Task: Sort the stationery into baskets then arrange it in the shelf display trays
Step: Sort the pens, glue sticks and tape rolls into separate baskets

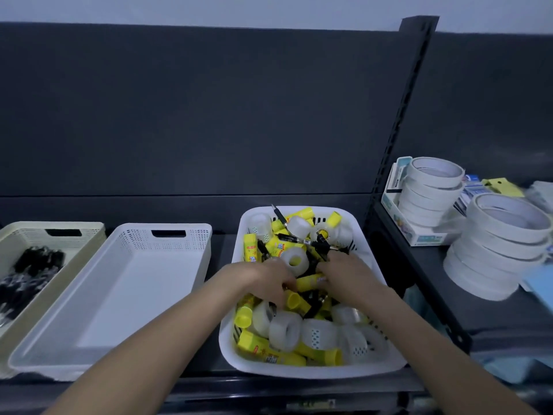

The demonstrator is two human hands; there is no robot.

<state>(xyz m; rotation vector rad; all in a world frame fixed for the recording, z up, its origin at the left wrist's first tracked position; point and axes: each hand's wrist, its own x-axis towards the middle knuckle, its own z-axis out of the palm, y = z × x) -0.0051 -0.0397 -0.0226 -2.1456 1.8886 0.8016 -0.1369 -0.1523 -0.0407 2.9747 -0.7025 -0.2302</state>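
1. A rounded white basket [299,371] sits on the dark shelf [434,274], heaped with mixed stationery: yellow glue sticks [250,250], clear tape rolls [284,330] and black pens [294,238].
2. Both hands are sunk into that heap. The right hand [347,277] has its fingers curled round one end of a yellow glue stick [309,281] lying across the middle of the pile.
3. The left hand [269,283] curls down at the stick's other end; I cannot tell whether it grips anything.
4. Just left of it, a white rectangular basket [134,241] shows its bare floor.
5. Further left, a cream basket [30,226] holds dark pens [33,271].
6. On the right-hand shelf, stacked white tape rolls [502,241] stand beside a white box [419,238].
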